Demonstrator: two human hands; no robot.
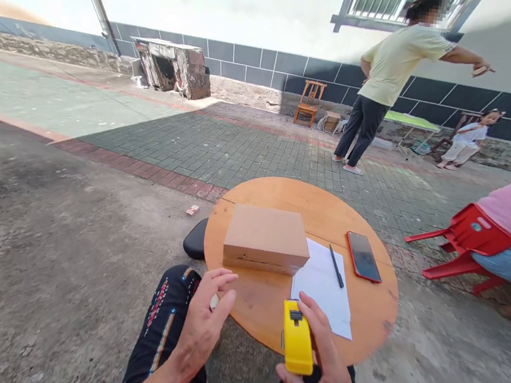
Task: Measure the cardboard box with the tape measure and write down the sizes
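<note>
My right hand (324, 374) grips a yellow tape measure (297, 338) just over the near edge of a small round wooden table (376, 306). My left hand (205, 319) hovers beside it at the table's near left edge, thumb and fingers pinched on a small pale bit, maybe the tape's end tab. A closed brown cardboard box (266, 239) lies on the table a little beyond both hands. Right of the box lie a white sheet of paper (323, 284), a black pen (336, 266) and a phone in a red case (363, 256).
A black stool seat (194, 240) sticks out behind the table's left side. At the right a person in pink sits on a red plastic chair (466, 239). Farther off on the paved yard a person (385, 77) stands pointing, a child (467, 140) sits, and a wooden chair (310, 102) stands by the wall.
</note>
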